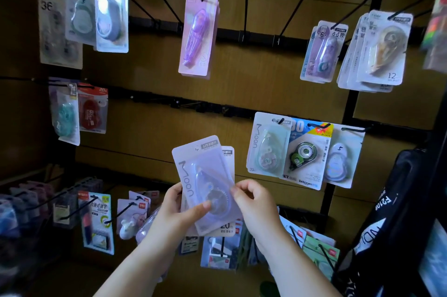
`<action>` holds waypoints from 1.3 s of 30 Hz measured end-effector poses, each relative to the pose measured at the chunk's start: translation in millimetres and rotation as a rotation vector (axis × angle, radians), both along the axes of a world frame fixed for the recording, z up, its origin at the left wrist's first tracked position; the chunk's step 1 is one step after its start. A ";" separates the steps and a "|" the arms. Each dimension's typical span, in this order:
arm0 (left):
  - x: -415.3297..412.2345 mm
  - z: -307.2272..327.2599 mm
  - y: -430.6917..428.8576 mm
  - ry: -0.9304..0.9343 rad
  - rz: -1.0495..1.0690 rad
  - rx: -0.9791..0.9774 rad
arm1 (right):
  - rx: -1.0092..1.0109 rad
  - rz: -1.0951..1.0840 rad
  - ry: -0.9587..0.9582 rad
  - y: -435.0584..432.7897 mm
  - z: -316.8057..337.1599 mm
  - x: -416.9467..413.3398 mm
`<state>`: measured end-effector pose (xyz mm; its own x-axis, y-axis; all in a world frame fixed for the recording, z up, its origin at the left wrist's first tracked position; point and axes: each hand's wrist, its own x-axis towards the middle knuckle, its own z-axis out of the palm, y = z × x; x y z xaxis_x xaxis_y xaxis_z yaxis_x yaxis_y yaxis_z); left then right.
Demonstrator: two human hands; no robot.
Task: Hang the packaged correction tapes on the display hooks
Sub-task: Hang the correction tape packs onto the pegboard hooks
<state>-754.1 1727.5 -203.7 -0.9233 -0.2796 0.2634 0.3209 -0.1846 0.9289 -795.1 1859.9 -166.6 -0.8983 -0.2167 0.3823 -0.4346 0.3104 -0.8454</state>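
I'm watching left hand (179,210) and right hand (254,201) pinching the stacked Moon tape packs (203,170), fingers clamped on their edges.

Both hands are up in front of the hook wall. The left hand (176,212) grips a small stack of packaged correction tapes (225,226) from below, thumb laid across the clear blister of the front pack (203,175), the one lettered "Moon". The right hand (254,202) pinches that pack's right edge. A second pack (229,155) peeks out behind it. Up and right of the hands, a matching Moon pack (264,149) hangs on a hook, overlapping a green-dispenser pack (306,151) beside it. High above the hands, a purple pack (197,35) hangs alone, with bare black hooks (246,6) just to its right. Up and left of the hands hangs a red pack (93,110).
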 end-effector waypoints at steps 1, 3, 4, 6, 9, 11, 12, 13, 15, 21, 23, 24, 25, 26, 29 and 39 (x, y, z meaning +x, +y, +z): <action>0.3 -0.2 -0.3 0.001 -0.010 0.011 | -0.030 -0.031 0.018 1.2 -0.4 0.1; -0.3 -1.8 -1.2 -0.005 -0.015 0.018 | -0.082 -0.116 0.139 4.9 0.3 1.0; -0.9 -2.7 -1.7 -0.010 -0.012 0.017 | -0.109 -0.144 0.207 7.6 0.8 1.8; -1.3 -3.7 -2.4 -0.015 -0.002 0.025 | -0.165 -0.166 0.269 13.7 2.6 4.5; -1.2 -3.3 -1.2 -0.007 0.006 0.034 | -0.291 -0.187 0.239 24.8 7.1 5.1; -0.5 -2.0 0.3 -0.002 0.006 0.027 | -0.385 -0.225 0.225 32.5 12.4 3.5; 0.1 -1.3 1.2 -0.003 0.001 0.025 | -0.411 -0.252 0.221 36.4 15.2 2.4; 0.7 -0.6 1.8 -0.006 -0.004 0.026 | -0.425 -0.279 0.213 40.6 18.1 1.5; 1.0 -0.3 2.2 -0.013 -0.006 0.028 | -0.440 -0.325 0.175 48.3 23.6 -1.3; 1.9 -4.0 1.5 -0.021 -0.019 0.047 | -0.366 -0.369 0.057 58.6 28.7 -9.6; 2.5 -5.0 1.5 -0.027 -0.025 0.056 | -0.342 -0.365 0.039 58.9 27.7 -9.0; 2.7 -5.2 1.7 -0.029 -0.026 0.056 | -0.325 -0.363 0.042 58.4 27.1 -8.7; 2.9 -5.1 2.0 -0.028 -0.027 0.052 | -0.306 -0.361 0.053 57.8 26.8 -8.3; 3.0 -4.6 2.4 -0.026 -0.027 0.046 | -0.292 -0.361 0.065 57.0 26.9 -8.1; 3.7 -2.8 2.5 -0.018 -0.023 0.029 | -0.288 -0.359 0.072 55.1 28.9 -8.4; 2.3 -5.4 1.1 -0.014 -0.027 0.037 | -0.338 -0.373 0.038 55.9 29.4 -13.8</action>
<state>-751.8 1728.6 -209.1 -0.9340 -0.2642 0.2407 0.3027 -0.2270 0.9256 -808.9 1915.7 -137.2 -0.8752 0.2575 0.4096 -0.3788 0.1620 -0.9112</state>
